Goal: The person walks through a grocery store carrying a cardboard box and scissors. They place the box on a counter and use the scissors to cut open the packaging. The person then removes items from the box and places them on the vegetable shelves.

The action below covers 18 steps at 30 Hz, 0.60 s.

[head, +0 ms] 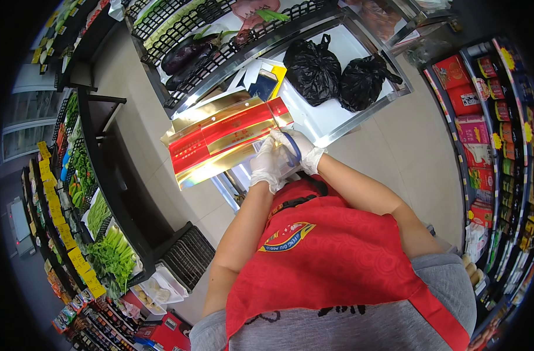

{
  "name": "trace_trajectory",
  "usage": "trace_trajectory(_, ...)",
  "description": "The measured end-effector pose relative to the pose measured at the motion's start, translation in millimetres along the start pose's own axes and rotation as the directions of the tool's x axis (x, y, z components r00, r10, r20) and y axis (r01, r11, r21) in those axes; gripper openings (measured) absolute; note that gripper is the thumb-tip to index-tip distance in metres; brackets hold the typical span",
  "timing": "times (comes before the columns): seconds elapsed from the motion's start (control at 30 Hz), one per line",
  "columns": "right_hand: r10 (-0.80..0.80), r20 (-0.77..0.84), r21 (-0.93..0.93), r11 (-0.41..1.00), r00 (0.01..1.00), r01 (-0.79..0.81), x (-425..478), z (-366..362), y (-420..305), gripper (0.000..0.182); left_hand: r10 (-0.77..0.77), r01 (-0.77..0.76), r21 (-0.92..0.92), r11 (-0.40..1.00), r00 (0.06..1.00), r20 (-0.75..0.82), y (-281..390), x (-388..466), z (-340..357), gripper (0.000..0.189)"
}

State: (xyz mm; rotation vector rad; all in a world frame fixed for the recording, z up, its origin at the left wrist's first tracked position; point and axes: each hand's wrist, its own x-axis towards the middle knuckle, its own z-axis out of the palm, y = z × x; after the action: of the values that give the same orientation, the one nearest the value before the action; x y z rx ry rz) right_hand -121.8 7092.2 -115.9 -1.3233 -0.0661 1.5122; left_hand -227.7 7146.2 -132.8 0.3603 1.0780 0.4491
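My left hand, in a thin white glove, holds the near edge of a flattened red and gold cardboard carton. In my right hand, gloved too, are scissors with blue handles; their blades reach over the right end of the carton. Both hands are close together in front of a red apron. Behind the carton lie a dark blue card and a yellow sheet. Two knotted black plastic bags rest beside them on a white metal-edged counter.
Black plastic crates with eggplants border the counter at the back. A vegetable rack stands at left, with stacked black baskets at its near end. Shelves of packaged goods line the right side.
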Motion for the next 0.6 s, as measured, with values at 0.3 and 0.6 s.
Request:
trace_trajectory(0.3, 0.001, 0.021, -0.031, 1.0, 1.0, 0.0, 11.9, -17.4, 15.3, 0.037, -0.082, 0.081, -0.021, 0.996, 0.994, -0.068, 7.4, -28.5, 27.7, 0.018)
trace_trajectory(0.6, 0.055, -0.083, -0.091, 0.994, 0.995, -0.062, 13.2, -20.1, 10.5, 0.039, -0.067, 0.069, 0.013, 0.998, 0.988, -0.138, -6.7, -14.5, 20.1, 0.016)
